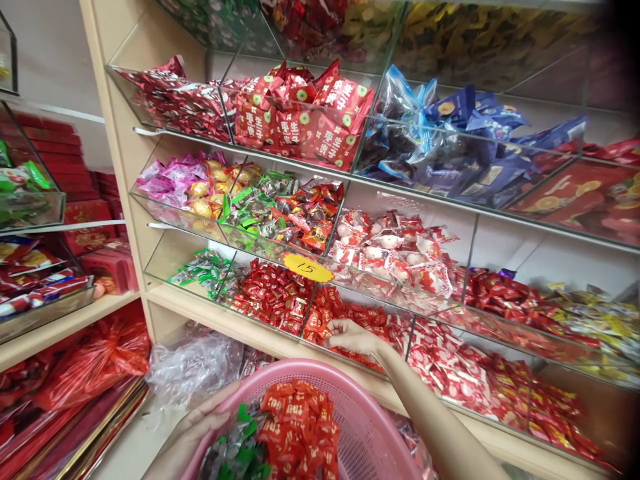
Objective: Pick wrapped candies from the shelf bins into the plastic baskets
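Observation:
My left hand (203, 421) grips the left rim of a pink plastic basket (367, 407). Inside the basket lie a heap of red-wrapped candies (300, 420) and, to their left, a pile of dark candies with green wrapper ends (243, 437). My right hand (353, 339) reaches past the basket to the lowest shelf, over a compartment of red-wrapped candies (325, 303). Its fingers are loosely curved and apart, with nothing visible between them. The fingertips are close to the candies; whether they touch is unclear.
Clear dividers split the shelves into candy compartments, with red-and-white candies (450, 360) to the right. A yellow price tag (307, 267) marked 15 hangs on the panel above my right hand. Left of the basket lie a crumpled clear bag (195, 367) and a red plastic bag (107, 353).

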A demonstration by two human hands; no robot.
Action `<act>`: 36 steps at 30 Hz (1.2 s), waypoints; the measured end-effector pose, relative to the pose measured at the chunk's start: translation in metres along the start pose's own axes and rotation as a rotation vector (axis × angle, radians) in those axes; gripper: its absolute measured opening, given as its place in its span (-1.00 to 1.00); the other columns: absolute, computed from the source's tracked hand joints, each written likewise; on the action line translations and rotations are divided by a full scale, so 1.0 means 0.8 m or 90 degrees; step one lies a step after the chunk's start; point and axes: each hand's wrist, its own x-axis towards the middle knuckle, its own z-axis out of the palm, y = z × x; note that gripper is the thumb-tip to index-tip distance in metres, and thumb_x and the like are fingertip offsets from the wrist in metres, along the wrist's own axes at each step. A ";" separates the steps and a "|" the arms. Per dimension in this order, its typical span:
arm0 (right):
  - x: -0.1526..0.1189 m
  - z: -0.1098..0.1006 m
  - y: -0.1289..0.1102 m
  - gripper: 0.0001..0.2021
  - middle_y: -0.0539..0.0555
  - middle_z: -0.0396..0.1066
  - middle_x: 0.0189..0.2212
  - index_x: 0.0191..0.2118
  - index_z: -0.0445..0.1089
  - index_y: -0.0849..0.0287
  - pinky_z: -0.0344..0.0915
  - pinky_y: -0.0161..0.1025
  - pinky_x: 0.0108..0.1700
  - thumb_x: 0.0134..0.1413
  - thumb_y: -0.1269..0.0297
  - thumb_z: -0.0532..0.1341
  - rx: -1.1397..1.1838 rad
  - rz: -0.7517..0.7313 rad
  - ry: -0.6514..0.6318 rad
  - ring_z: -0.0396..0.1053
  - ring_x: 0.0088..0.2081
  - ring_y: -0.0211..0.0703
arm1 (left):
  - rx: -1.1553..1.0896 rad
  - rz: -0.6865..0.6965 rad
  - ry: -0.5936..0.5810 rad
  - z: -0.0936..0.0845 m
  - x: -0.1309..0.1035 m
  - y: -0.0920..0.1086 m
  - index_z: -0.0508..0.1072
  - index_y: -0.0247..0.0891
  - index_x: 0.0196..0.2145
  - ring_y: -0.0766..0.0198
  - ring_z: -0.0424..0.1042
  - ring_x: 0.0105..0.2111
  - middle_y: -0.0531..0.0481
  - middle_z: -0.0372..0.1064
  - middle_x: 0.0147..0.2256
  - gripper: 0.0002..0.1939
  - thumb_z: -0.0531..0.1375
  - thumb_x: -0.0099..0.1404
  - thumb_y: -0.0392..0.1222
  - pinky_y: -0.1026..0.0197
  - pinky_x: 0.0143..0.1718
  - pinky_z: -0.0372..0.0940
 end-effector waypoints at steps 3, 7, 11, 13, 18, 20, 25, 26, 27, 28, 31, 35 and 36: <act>-0.003 0.000 -0.003 -0.72 -0.19 0.01 -0.69 -0.61 0.07 0.18 -0.15 -0.40 -0.56 -0.36 0.27 0.25 0.018 -0.022 0.010 -0.09 -0.61 -0.45 | 0.008 0.010 -0.009 -0.003 0.003 -0.005 0.51 -0.22 -0.23 0.00 0.10 0.09 -0.06 0.35 -0.07 -0.54 0.28 -0.16 -0.06 0.07 0.17 -0.21; -0.015 -0.002 -0.021 -0.73 -0.15 0.11 -0.63 -0.56 0.13 0.19 -0.02 -0.39 -0.51 -0.33 0.23 0.26 0.078 -0.040 0.040 0.03 -0.58 -0.42 | -0.005 -0.013 -0.006 -0.002 0.002 -0.005 0.50 -0.20 -0.22 0.01 0.13 0.08 -0.05 0.37 -0.08 -0.55 0.28 -0.15 -0.10 0.05 0.17 -0.17; -0.036 0.016 -0.054 -0.78 -0.12 0.18 -0.57 -0.49 0.18 0.19 0.05 -0.39 -0.45 -0.26 0.25 0.24 0.091 -0.094 0.048 0.10 -0.53 -0.39 | 0.000 -0.005 -0.010 0.000 -0.001 -0.002 0.51 -0.18 -0.23 0.00 0.11 0.09 -0.03 0.36 -0.08 -0.57 0.26 -0.14 -0.09 0.04 0.16 -0.15; -0.046 0.039 -0.062 -0.84 -0.10 0.23 -0.54 -0.44 0.22 0.18 0.08 -0.39 -0.44 -0.20 0.28 0.21 0.057 -0.120 -0.008 0.15 -0.50 -0.36 | 0.011 0.002 -0.007 -0.001 -0.001 -0.001 0.51 -0.17 -0.23 0.00 0.09 0.10 -0.02 0.35 -0.07 -0.58 0.26 -0.13 -0.08 0.05 0.16 -0.16; -0.046 0.102 -0.041 -0.85 -0.05 0.28 -0.45 -0.37 0.27 0.16 0.12 -0.35 -0.36 -0.20 0.37 0.16 -0.270 -0.178 -0.039 0.20 -0.39 -0.25 | 0.027 0.005 -0.003 -0.005 0.002 -0.006 0.51 -0.18 -0.23 0.01 0.06 0.11 -0.02 0.35 -0.06 -0.57 0.27 -0.14 -0.06 0.06 0.18 -0.23; -0.040 0.118 -0.027 -0.84 0.00 0.30 -0.38 -0.38 0.27 0.16 0.13 -0.31 -0.28 -0.22 0.40 0.15 -0.406 -0.210 -0.023 0.21 -0.31 -0.18 | 0.022 0.004 -0.009 -0.007 0.004 -0.007 0.51 -0.17 -0.24 0.01 0.06 0.12 -0.01 0.35 -0.06 -0.57 0.28 -0.14 -0.06 0.05 0.18 -0.25; -0.032 0.130 -0.010 -0.80 0.10 0.31 -0.25 -0.26 0.27 0.16 0.13 -0.23 -0.10 -0.10 0.45 0.08 -0.559 -0.242 -0.015 0.20 -0.16 -0.09 | -0.002 0.000 -0.019 -0.008 0.006 -0.008 0.52 -0.15 -0.26 -0.01 0.06 0.11 0.00 0.36 -0.08 -0.56 0.31 -0.18 -0.03 0.06 0.18 -0.24; -0.033 0.130 -0.009 -0.80 0.10 0.30 -0.24 -0.25 0.27 0.16 0.12 -0.22 -0.09 -0.08 0.45 0.07 -0.565 -0.247 -0.012 0.20 -0.15 -0.10 | -0.011 -0.006 -0.022 -0.008 0.006 -0.008 0.52 -0.15 -0.26 -0.02 0.07 0.11 0.00 0.37 -0.09 -0.55 0.32 -0.19 -0.02 0.05 0.18 -0.23; -0.034 0.130 -0.008 -0.80 0.09 0.30 -0.24 -0.25 0.27 0.15 0.12 -0.22 -0.07 -0.07 0.44 0.08 -0.567 -0.253 -0.011 0.20 -0.15 -0.10 | -0.018 -0.011 -0.027 -0.008 0.006 -0.007 0.53 -0.16 -0.26 -0.03 0.07 0.11 0.00 0.37 -0.09 -0.54 0.32 -0.20 0.00 0.05 0.17 -0.22; -0.035 0.129 -0.008 -0.81 0.09 0.29 -0.23 -0.24 0.27 0.15 0.12 -0.22 -0.06 -0.05 0.43 0.08 -0.564 -0.259 -0.008 0.20 -0.15 -0.11 | -0.024 -0.015 -0.032 -0.008 0.007 -0.007 0.53 -0.16 -0.27 -0.04 0.07 0.10 0.00 0.37 -0.10 -0.53 0.32 -0.21 0.01 0.04 0.17 -0.21; -0.040 0.127 -0.009 -0.81 0.07 0.26 -0.20 -0.20 0.26 0.13 0.13 -0.22 -0.07 -0.01 0.36 0.11 -0.538 -0.275 0.018 0.19 -0.15 -0.13 | -0.031 -0.025 -0.049 -0.008 0.008 -0.007 0.52 -0.15 -0.26 -0.06 0.05 0.11 0.01 0.38 -0.11 -0.51 0.33 -0.23 0.01 0.02 0.16 -0.16; -0.047 0.120 -0.017 -0.81 0.05 0.22 -0.20 -0.18 0.27 0.11 0.15 -0.28 -0.11 0.02 0.28 0.13 -0.499 -0.293 0.060 0.18 -0.16 -0.17 | -0.004 -0.012 -0.041 -0.010 0.009 -0.008 0.52 -0.16 -0.25 -0.03 0.07 0.11 0.01 0.36 -0.08 -0.54 0.32 -0.19 -0.05 0.03 0.16 -0.13; -0.049 0.117 -0.020 -0.80 0.04 0.22 -0.22 -0.17 0.27 0.11 0.16 -0.29 -0.12 0.04 0.27 0.13 -0.496 -0.294 0.069 0.18 -0.16 -0.18 | -0.002 -0.005 -0.035 -0.010 0.008 -0.008 0.51 -0.17 -0.24 -0.02 0.08 0.10 0.00 0.35 -0.07 -0.55 0.31 -0.17 -0.07 0.04 0.16 -0.14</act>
